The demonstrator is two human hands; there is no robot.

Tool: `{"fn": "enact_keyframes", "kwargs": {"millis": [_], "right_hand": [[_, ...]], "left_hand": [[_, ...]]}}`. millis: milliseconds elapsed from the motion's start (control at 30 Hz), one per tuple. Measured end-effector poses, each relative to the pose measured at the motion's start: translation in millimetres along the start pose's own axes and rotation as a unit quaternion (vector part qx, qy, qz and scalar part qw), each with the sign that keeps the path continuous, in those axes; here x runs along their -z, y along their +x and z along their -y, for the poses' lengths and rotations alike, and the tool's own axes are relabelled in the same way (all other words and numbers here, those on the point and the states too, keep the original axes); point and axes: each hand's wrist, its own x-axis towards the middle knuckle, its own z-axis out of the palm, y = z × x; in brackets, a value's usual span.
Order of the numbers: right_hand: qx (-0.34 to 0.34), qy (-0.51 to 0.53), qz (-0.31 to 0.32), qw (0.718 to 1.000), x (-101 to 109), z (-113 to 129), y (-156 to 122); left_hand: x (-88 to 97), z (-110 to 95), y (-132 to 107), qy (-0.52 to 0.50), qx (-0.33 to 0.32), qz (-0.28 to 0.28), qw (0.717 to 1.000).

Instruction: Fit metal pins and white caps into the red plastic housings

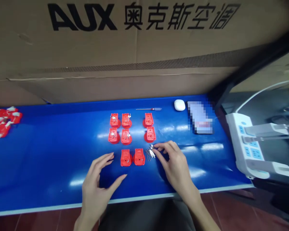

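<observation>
A large brown cardboard carton (135, 41), printed with black AUX lettering and Chinese characters, stands behind a long, glossy blue workbench (50, 160). Reddish-brown floor tiles (38, 221) show below the bench's near edge, and the person's dark trousers (144, 215) show at the bottom of the view. Beyond the bench's right end lies a white power strip with blue panels (248, 144), with plugs in it.

At the bench's far left sits a heap of red-and-white packets (3, 122). Toward the far right lie a flat rectangular object, too blurred to identify (199, 117), and a white rounded case (179, 105). Just left of the case is a slim screwdriver with a red handle (149, 109).

Eight red plastic housings (126, 158) stand mid-bench in three rows, with a small pile of silver screws (149, 154) just right of the front pair. The person's right hand (175, 163) is at that pile, its fingers (162, 147) curled inward with the tips at the screws; whether they grip any, I cannot tell. The left hand (96, 183) hovers near the front housings, fingers spread and curved, holding nothing.
</observation>
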Motion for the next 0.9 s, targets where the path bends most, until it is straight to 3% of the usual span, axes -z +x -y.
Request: {"fn": "enact_keyframes", "kwargs": {"millis": [267, 433, 533, 567, 633, 667, 733, 800, 900], "right_hand": [[-0.012, -0.008, 0.011, 1.0, 0.8, 0.1, 1.1], [-0.014, -0.001, -0.013, 1.0, 3.8, 0.0, -5.5], [-0.007, 0.019, -0.032, 0.999, 16.8, 9.8, -16.5], [-0.001, 0.025, -0.038, 0.999, 22.8, 15.7, -21.9], [0.026, 0.044, -0.046, 0.998, 33.9, 29.8, -34.3], [0.055, 0.066, -0.04, 0.996, 37.7, 37.0, -40.9], [0.109, 0.094, -0.012, 0.99, 39.7, 49.6, -53.2], [0.14, 0.1, 0.005, 0.985, 34.6, 57.6, -62.5], [0.152, 0.094, 0.007, 0.984, 22.8, 61.5, -69.4]], "left_hand": [[-2.5, -4.2, -6.8, -0.002, -0.007, -0.043, 0.999], [-5.9, -16.5, -18.7, 0.02, -0.1, -0.167, 0.981], [-18.9, -35.5, -33.3, -0.011, -0.116, -0.186, 0.976], [-25.0, -44.3, -38.1, -0.032, -0.094, -0.177, 0.979], [-37.9, -63.0, -45.9, -0.127, 0.027, -0.071, 0.989], [-44.1, -71.4, -48.5, -0.187, 0.091, -0.019, 0.978], [-54.4, -83.5, -51.0, -0.298, 0.19, 0.044, 0.934], [-60.8, -87.9, -50.7, -0.377, 0.267, 0.065, 0.884], [-64.2, -84.7, -47.1, -0.454, 0.334, 0.075, 0.823]]}}
